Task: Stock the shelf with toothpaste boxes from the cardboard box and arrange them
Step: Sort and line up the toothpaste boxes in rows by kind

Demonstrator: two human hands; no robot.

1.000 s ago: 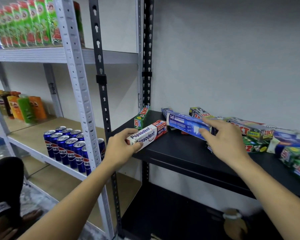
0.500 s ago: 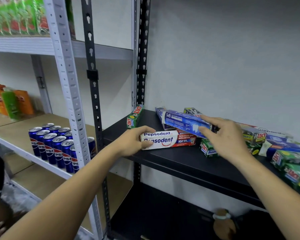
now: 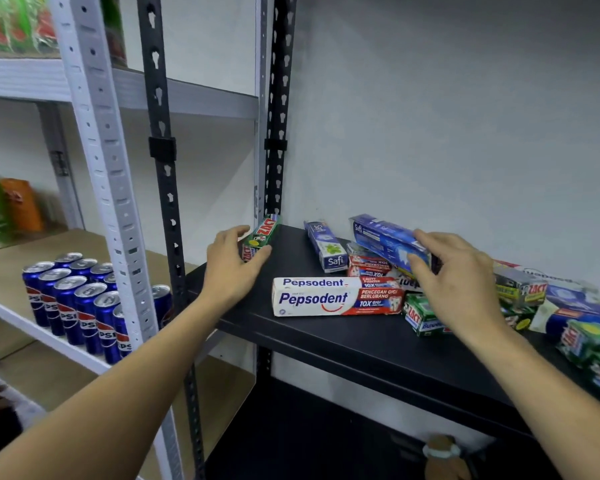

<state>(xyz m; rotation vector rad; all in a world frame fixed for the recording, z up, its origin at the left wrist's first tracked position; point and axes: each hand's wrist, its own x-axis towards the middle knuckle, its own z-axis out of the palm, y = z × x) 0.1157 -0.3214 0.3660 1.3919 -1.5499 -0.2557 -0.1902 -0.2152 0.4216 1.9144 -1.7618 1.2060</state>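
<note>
Left hand (image 3: 232, 268) curls round the green Zact box (image 3: 261, 236) at the black shelf's (image 3: 326, 344) left corner, right hand (image 3: 459, 284) pinches the blue Safi box (image 3: 385, 239) (propped on other boxes), Pepsodent box (image 3: 333, 296) lying flat between.

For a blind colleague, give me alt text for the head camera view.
The left hand grips a green Zact box at the left corner of the black shelf; the right hand holds a blue Safi box above jumbled toothpaste boxes, a Pepsodent box lying in front.

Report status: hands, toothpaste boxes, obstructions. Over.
Left hand grips green Zact box at back corner. Right hand pinches long blue Safi box. Pepsodent box flat at front, free. Jumbled pile crowds right side.
</note>
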